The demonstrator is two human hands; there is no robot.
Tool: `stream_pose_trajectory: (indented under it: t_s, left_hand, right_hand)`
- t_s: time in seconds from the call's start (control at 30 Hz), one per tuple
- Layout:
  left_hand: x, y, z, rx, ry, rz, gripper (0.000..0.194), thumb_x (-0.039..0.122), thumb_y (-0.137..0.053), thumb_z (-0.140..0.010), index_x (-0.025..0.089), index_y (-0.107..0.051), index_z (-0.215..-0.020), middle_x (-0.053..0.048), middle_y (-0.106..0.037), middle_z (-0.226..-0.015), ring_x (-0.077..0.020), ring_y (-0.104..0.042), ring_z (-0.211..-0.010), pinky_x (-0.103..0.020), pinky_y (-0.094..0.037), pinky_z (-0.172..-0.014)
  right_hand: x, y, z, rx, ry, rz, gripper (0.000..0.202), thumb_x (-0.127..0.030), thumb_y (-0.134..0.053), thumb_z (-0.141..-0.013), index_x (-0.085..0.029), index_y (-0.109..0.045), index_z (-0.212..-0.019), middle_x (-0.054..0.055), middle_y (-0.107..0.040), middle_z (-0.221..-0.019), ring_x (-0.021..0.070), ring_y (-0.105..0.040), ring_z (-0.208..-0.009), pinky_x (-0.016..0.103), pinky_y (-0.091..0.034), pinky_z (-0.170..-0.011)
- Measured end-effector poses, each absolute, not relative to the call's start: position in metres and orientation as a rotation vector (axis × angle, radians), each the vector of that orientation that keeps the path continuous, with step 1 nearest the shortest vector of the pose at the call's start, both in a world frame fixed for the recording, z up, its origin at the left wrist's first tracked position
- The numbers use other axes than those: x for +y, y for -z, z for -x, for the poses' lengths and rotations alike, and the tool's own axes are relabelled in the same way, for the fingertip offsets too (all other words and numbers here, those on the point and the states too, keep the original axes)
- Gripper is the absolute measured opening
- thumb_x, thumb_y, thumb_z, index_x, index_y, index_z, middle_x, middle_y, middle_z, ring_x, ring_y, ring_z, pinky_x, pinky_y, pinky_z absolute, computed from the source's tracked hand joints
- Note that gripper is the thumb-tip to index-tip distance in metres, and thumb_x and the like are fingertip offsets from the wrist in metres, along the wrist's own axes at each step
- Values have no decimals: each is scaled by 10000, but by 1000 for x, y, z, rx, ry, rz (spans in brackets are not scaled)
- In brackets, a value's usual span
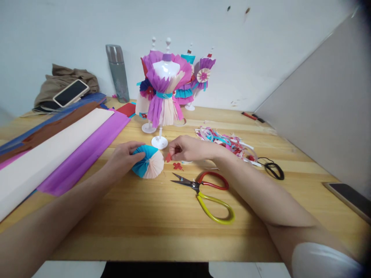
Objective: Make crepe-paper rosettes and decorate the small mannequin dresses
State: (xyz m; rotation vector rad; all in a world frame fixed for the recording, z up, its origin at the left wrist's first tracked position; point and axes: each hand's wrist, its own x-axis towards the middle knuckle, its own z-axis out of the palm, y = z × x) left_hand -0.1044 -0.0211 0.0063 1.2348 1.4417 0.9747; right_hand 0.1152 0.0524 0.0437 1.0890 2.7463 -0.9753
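Note:
A round pleated paper rosette (155,164), half blue and half cream, is pinched at its left edge by my left hand (127,156). Just right of it, my right hand (185,148) holds a small red paper piece (168,157) between thumb and fingers. Below that hand lies a red paper flower (177,166) on the table. Scissors (193,185) with one red and one yellow handle rest partly spread, blades toward the left. Behind my hands stands a white mini dress form (165,69) wearing a purple, pink and cream crepe paper dress with a blue belt.
More dressed forms (203,73) stand behind. Crepe paper sheets (58,150) cover the left side, near a phone (71,93) and a bottle (118,73). Paper scraps (224,141), a black cord (274,170) and another phone (349,199) lie to the right.

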Motion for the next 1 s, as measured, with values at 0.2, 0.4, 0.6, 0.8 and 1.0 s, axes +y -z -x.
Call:
stream_pose_trajectory:
  t_s: [0.2, 0.4, 0.6, 0.8, 1.0]
  left_hand:
    - [-22, -8, 105, 1368, -967, -1188, 391, 421, -754, -627, 180, -720, -934, -76, -751, -893, -245, -675, -781, -355, -538, -683]
    - [-22, -9, 104, 1344, -980, -1169, 392, 426, -758, -624, 170, -714, -918, -83, -746, -918, -235, -674, -804, -347, -531, -700]
    - [-22, -11, 103, 1275, -1003, -1022, 305, 360, -789, -621, 200, -719, -871, -61, -742, -894, -253, -678, -827, -353, -527, -706]
    - [-23, -16, 102, 1011, -1018, -664, 158, 180, -711, -674, 168, -676, -828, -20, -653, -704, -121, -589, -593, -222, -487, -543]
    - [-28, -22, 96, 906, -1086, -531, 314, 63, -551, -659, 159, -605, -953, 8, -588, -634, -109, -567, -532, -180, -467, -488]
  right_hand:
    - [55, -38, -113, 2740, 737, -1052, 123, -114, -581, -728, -132, -702, -729, -4, -623, -641, 104, -497, -589, 232, -306, -559]
    - [54, -39, -112, 2775, 713, -1047, 109, -96, -568, -717, -131, -671, -706, -14, -587, -625, 101, -471, -590, 237, -290, -557]
    - [54, -42, -115, 2791, 818, -1050, 99, -91, -544, -718, -130, -613, -659, -31, -517, -594, 89, -409, -569, 244, -282, -552]
    - [53, -43, -115, 2786, 1015, -978, 100, -106, -559, -760, -127, -635, -698, -29, -537, -610, 95, -436, -584, 233, -302, -560]
    - [52, -40, -113, 2739, 970, -1012, 145, -71, -580, -749, -115, -709, -799, -10, -612, -670, 99, -493, -612, 216, -312, -565]
